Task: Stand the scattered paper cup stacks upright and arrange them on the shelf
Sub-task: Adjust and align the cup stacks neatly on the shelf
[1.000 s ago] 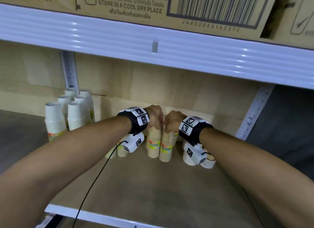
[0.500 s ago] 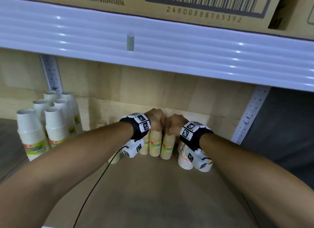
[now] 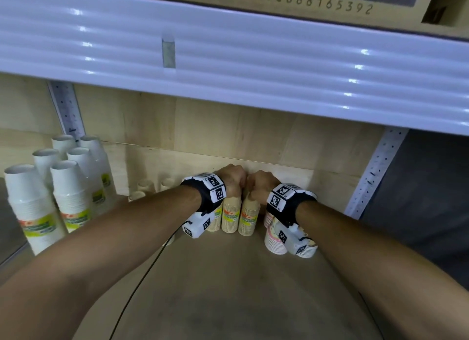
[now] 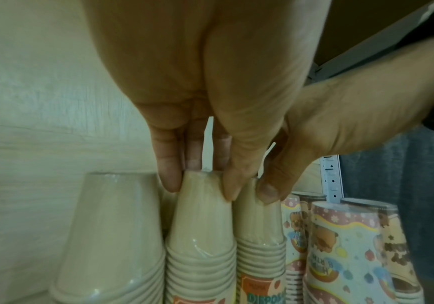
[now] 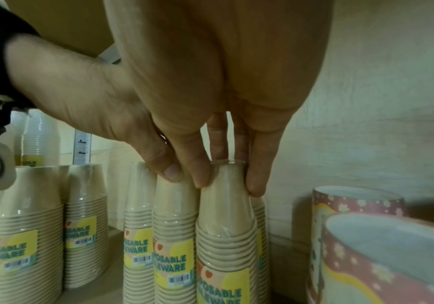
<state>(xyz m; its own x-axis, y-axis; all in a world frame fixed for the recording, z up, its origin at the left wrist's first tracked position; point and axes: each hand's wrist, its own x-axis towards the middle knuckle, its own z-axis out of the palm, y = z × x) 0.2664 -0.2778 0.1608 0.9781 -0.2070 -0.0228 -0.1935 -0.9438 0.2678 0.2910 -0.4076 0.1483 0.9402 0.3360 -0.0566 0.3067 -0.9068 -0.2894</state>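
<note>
Wooden shelf (image 3: 228, 289); hands pinch tapered, seemingly film-wrapped beige cup stacks (image 3: 229, 216).

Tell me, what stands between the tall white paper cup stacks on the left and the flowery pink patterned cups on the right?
Several upright beige paper cup stacks, two gripped at the top by the left hand and right hand, as the head view shows.

Bare forearms, black wristbands (image 3: 206, 197) with white marker tiles, white camera units (image 3: 199, 225) under both wrists, thin black cable (image 3: 142, 278) apparently from left unit.
</note>
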